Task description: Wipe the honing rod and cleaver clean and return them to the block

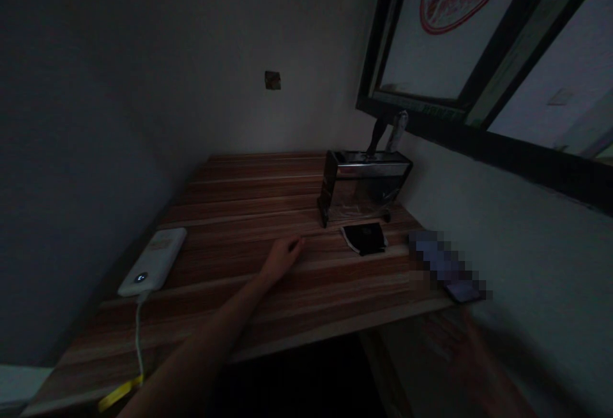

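Note:
My left hand [282,257] rests on the striped wooden table [249,214], its fingers curled together; whether anything small is inside them is hidden. Right of it lies a folded black cloth item [364,238] with a pale edge. Beyond that cloth stands a dark, shiny knife holder [368,182] with two handles sticking up. My right hand [454,341] is low at the right, off the table's front edge, dim and blurred, with fingers spread and nothing seen in it. Just above it, a pixelated flat object [443,265] lies at the table's right edge.
A white power bank [154,261] lies at the table's left, with a white cable [138,335] running to the front and a yellow strip [119,394] beside it. Walls border the table. A dark-framed window or mirror [421,108] hangs low over the right side.

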Available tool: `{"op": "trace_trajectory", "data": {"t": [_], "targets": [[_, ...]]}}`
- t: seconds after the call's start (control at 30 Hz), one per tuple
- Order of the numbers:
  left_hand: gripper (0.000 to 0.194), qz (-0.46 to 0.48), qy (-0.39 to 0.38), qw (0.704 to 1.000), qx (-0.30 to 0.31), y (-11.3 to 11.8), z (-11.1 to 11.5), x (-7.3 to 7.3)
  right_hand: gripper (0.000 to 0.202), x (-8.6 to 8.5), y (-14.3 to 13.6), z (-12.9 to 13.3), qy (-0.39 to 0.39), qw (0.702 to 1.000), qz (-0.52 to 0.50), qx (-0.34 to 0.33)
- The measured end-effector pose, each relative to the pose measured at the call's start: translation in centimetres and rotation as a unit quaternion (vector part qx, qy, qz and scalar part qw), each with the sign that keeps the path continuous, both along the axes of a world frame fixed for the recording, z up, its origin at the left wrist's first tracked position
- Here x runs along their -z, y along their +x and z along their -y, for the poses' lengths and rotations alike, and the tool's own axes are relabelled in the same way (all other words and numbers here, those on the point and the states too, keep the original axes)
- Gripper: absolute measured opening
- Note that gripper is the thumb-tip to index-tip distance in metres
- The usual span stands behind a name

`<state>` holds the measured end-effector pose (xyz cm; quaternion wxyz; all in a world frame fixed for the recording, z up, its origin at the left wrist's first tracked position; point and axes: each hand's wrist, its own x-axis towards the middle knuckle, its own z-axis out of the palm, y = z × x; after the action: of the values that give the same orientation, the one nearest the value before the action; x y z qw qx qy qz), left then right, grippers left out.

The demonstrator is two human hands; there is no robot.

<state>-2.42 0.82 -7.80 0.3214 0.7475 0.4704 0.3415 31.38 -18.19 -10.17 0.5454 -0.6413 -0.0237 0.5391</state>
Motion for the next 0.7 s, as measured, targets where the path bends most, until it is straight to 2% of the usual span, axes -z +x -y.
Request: {"op": "trace_trajectory", "data": {"t": [0.07,0.13,0.17,0.27,0.33,0.4,0.5,0.6,0.7], "targets": [[0.032,0.003,0.0,1.0,0.001,0.0,0.0,0.1,0.045,-0.5,-3.2,1.3,0.036,0.997,-0.019,-0.059],[0.032,0.008,0.0,1.0,0.001,0.0,0.0,0.1,0.042,-2.0,-6.0,1.6,0.038,0.98,-0.033,-0.19],[0.033,0.01,-0.001,1.0,0.001,0.0,0.0,0.1,0.036,-3.0,-7.1,1.2,0.066,0.969,-0.007,-0.24],[0.033,0.023,-0.004,1.0,-0.002,0.0,0.0,0.1,0.027,-6.2,-10.1,-2.0,0.185,0.899,0.062,-0.393],[0.033,0.035,-0.006,0.999,-0.007,0.1,0.1,0.0,0.026,-7.4,-12.2,-5.4,0.25,0.857,0.092,-0.441],[0.033,0.051,-0.008,0.999,-0.017,0.1,0.1,0.0,0.03,-7.3,-14.7,-9.3,0.316,0.816,0.119,-0.469],[0.032,0.081,-0.009,0.996,-0.045,-0.2,-0.2,0.2,0.036,-5.9,-18.8,-14.8,0.41,0.736,0.15,-0.517],[0.033,0.108,-0.01,0.991,-0.078,-0.9,-0.7,0.5,0.041,-4.3,-21.7,-18.5,0.431,0.711,0.162,-0.531],[0.033,0.117,-0.003,0.988,-0.102,-1.3,-1.2,0.5,0.043,-3.2,-22.4,-19.9,0.444,0.708,0.179,-0.519]]}}
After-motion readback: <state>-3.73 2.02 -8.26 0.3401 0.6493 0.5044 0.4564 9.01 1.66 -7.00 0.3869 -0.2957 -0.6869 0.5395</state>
